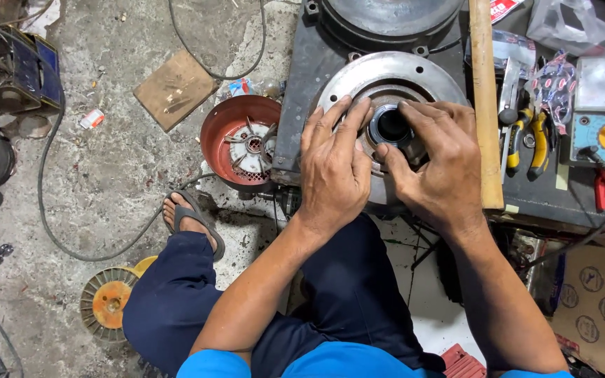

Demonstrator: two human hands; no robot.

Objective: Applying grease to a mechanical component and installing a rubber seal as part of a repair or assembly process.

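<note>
Upper centre of frame: round metal end plate [386,77] on a dark block. Left hand [334,168] flat, fingers spread on the plate; right hand [439,164] half-curled, fingertips pressing the bearing [391,124] at its hub. Best pressed evenly, kept square. Pliers [526,136] lie right.

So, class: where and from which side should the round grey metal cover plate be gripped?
Grip the round metal cover plate by its outer rim, from above at opposite sides. It lies flat, and the left hand and right hand crowd the centre bearing.
</note>
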